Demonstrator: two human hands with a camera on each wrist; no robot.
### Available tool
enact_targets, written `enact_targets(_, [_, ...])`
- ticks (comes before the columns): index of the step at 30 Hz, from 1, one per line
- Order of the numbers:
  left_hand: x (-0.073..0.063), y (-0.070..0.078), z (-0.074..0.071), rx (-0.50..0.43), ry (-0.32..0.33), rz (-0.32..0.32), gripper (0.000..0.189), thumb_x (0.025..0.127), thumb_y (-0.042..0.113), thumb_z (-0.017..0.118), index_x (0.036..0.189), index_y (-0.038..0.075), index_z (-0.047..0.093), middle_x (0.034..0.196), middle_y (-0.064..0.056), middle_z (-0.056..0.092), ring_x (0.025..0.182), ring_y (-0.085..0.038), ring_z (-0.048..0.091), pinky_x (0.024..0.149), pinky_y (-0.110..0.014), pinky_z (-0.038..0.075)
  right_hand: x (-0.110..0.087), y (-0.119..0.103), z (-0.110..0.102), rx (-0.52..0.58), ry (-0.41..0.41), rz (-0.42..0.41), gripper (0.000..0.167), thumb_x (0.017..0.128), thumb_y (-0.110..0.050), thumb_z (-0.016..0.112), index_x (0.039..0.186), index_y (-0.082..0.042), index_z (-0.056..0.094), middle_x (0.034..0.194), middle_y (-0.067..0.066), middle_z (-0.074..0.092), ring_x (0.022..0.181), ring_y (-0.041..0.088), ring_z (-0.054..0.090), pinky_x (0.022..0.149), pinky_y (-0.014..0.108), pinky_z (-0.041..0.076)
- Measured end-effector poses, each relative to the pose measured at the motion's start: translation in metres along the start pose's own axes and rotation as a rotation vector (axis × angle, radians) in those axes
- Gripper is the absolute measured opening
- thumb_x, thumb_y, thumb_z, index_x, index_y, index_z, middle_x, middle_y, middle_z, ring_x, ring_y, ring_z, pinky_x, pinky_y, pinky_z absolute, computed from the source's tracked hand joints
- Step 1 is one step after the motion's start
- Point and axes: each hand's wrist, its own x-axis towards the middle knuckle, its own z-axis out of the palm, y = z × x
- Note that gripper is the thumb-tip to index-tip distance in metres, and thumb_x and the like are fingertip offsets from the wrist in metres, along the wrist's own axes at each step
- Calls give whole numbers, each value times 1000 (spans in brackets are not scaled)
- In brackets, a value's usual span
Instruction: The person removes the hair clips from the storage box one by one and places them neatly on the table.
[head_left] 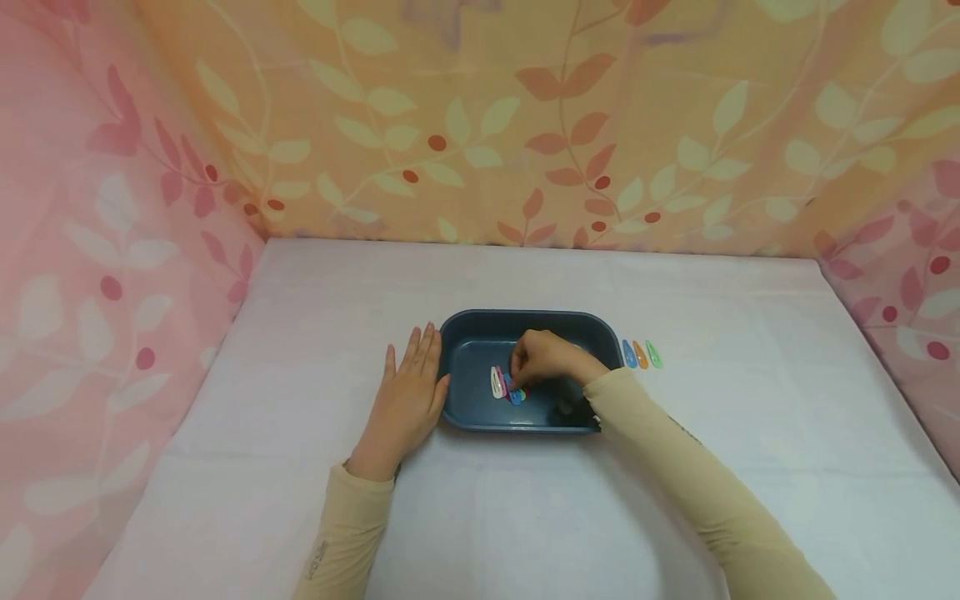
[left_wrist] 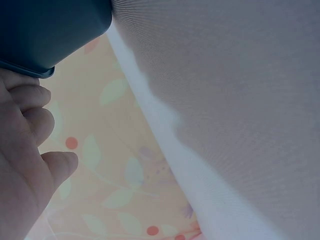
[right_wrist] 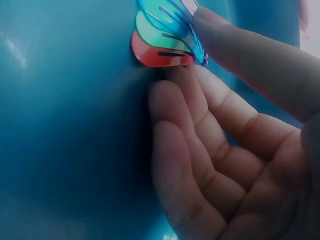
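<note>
A dark blue tray sits on the white-covered table. Inside it lies a small overlapping heap of snap hair clips, with a white clip at its left side. My right hand reaches down into the tray, thumb and forefinger pinching at a blue hair clip. A green clip and a red clip fan out under the blue one in the right wrist view. My left hand lies flat with straight fingers against the tray's left side; the left wrist view shows its fingertips beside the rim.
To the right of the tray, a blue clip, an orange clip and a green clip lie side by side on the white cloth. Leaf-patterned curtains hang behind the table and at both sides.
</note>
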Motion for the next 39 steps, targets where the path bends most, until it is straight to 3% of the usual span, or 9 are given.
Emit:
enact_targets(9, [-1, -1, 0, 2, -1, -1, 60, 98, 24, 46, 147, -4, 24, 154, -14, 16, 143, -27, 11, 111, -56, 7, 0, 0, 2, -35, 21, -26, 17, 72, -14, 81, 66, -9, 66, 59, -4, 61, 54, 7, 52, 53, 21, 43])
enact_targets(27, [0, -1, 0, 4, 3, 1, 60, 98, 24, 46, 147, -4, 24, 154, -14, 17, 143, -26, 11, 111, -56, 8, -1, -1, 0, 72, 28, 85, 10, 75, -5, 78, 74, -3, 69, 66, 2, 65, 57, 12, 59, 57, 27, 52])
enact_targets(39, [0, -1, 1, -1, -9, -8, 60, 99, 25, 44, 147, -3, 23, 155, -13, 16, 143, -26, 10, 111, -55, 6, -3, 0, -2, 162, 4, 83, 4, 77, 1, 72, 79, 3, 70, 69, 4, 66, 59, 11, 61, 59, 28, 54])
